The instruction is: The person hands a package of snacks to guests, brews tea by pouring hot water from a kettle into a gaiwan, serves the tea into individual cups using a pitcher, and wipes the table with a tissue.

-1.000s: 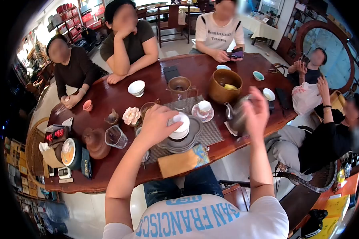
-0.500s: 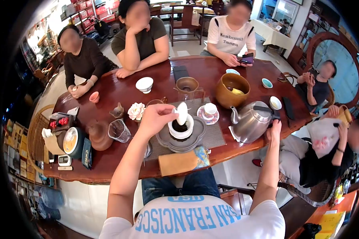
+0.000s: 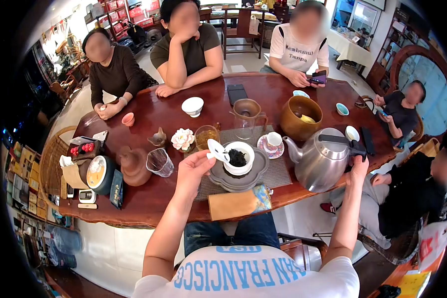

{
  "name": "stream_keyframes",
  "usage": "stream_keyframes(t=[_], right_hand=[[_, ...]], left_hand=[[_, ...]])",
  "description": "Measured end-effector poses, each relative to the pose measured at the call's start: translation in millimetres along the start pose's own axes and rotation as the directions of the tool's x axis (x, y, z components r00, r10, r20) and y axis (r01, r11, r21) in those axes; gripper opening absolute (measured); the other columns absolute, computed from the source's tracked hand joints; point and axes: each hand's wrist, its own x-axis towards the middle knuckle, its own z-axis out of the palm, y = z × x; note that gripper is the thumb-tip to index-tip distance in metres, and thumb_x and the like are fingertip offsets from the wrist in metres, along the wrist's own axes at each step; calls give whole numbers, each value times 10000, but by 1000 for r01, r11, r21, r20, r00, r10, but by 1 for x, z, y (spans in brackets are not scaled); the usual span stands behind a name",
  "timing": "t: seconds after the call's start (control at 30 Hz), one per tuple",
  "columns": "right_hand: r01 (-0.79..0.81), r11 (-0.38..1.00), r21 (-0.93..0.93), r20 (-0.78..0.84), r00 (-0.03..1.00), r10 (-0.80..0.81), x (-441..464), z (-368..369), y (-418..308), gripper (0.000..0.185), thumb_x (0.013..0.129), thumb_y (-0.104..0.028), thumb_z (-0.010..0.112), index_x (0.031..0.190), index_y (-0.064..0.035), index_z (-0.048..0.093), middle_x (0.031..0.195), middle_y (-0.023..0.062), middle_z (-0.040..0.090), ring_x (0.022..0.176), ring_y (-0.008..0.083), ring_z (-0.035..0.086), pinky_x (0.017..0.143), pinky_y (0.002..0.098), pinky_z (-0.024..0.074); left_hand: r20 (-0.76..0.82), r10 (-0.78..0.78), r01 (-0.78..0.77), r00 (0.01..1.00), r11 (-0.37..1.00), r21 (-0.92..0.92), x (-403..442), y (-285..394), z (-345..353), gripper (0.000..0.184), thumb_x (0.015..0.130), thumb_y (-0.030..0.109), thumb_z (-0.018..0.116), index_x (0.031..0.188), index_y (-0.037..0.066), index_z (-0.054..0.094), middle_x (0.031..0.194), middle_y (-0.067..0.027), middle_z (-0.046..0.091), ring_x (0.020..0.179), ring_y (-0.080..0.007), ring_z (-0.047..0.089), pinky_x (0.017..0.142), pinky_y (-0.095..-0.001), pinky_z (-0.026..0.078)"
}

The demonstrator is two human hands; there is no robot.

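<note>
My left hand (image 3: pixel 193 168) pinches the white gaiwan lid (image 3: pixel 218 152) by its edge, tilted at the left rim of the white gaiwan (image 3: pixel 240 166). Dark tea leaves (image 3: pixel 237 158) show inside the bowl, which stands on a grey lobed tray (image 3: pixel 258 178). At the right, my right hand (image 3: pixel 357 171) is closed round the black handle of a steel kettle (image 3: pixel 319 166). The kettle's spout points left, toward the gaiwan. Whether its base touches the table cannot be seen clearly.
Near the gaiwan stand a glass pitcher with a strainer (image 3: pixel 243 124), a floral cup and saucer (image 3: pixel 272 145), a brown bowl (image 3: pixel 288 121) and a clear glass cup (image 3: pixel 160 164). A tan pouch (image 3: pixel 233 203) lies at the front edge. Several people sit around the table (image 3: pixel 134 196).
My left hand has lowered the lid from above the gaiwan to its left rim. My right hand now grips the kettle handle, and the kettle has shifted nearer me. The view has turned slightly.
</note>
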Motion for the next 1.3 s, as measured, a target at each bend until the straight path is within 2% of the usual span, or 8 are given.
stream_keyframes(t=[0.07,0.23,0.37,0.4,0.5,0.63,0.83,1.3], right_hand=[[-20,1000,-17,32,999,20,-8,17,-17,581,636,-464,837,972,-48,609,764,-46,564,635,66,487,555,206,354],[-16,997,-71,109,994,24,-24,56,-53,674,553,-468,878,980,-14,624,806,-28,608,699,68,547,612,206,405],[90,961,-262,254,967,-22,-25,69,-69,573,645,-373,788,1016,24,606,859,-10,603,765,77,550,704,218,441],[96,974,-203,229,972,-48,-28,79,-73,671,558,-492,866,923,12,616,804,-33,597,722,73,538,666,226,429],[148,931,-333,285,957,-50,-22,80,-77,640,572,-504,857,873,3,606,776,-33,577,711,69,518,661,224,422],[252,869,-425,326,939,-113,-20,91,-89,516,579,-382,850,826,-6,597,755,-28,565,697,77,506,657,231,420],[275,849,-451,360,926,-109,-16,105,-93,403,559,-236,805,820,-7,600,739,-14,569,685,85,513,655,232,426],[255,858,-447,377,923,-78,-17,127,-101,388,552,-207,808,813,-3,604,725,-7,586,669,80,522,628,232,434]], left_hand=[[2,5,-4,1000,1000,-11,2,-5,-4,312,818,103,720,1112,32,641,978,-38,697,789,-34,596,623,-178,421],[51,43,-40,998,998,-48,2,-4,-5,310,816,28,699,1115,-8,627,1024,-92,684,882,-94,630,747,-218,490],[45,37,-36,998,999,-26,0,-2,-1,319,809,-20,687,1119,-42,614,1060,-132,668,954,-144,637,857,-254,501],[57,41,-39,998,999,-33,-1,-2,-1,320,810,-19,686,1121,-43,613,1062,-133,668,956,-143,637,854,-251,501],[80,56,-53,995,998,-39,-2,-2,0,328,813,-15,686,1130,-46,609,1068,-134,666,960,-139,635,847,-244,501],[60,72,-72,996,997,-12,-1,-2,2,338,816,-11,685,1143,-50,610,1073,-135,664,964,-134,630,847,-242,500],[25,98,-97,995,995,-28,9,-3,2,318,831,22,683,1135,-48,623,1069,-118,664,960,-122,625,853,-235,491],[121,27,-35,992,997,66,22,-1,-3,312,854,59,662,1149,-34,622,1059,-86,670,947,-118,621,865,-248,475]])
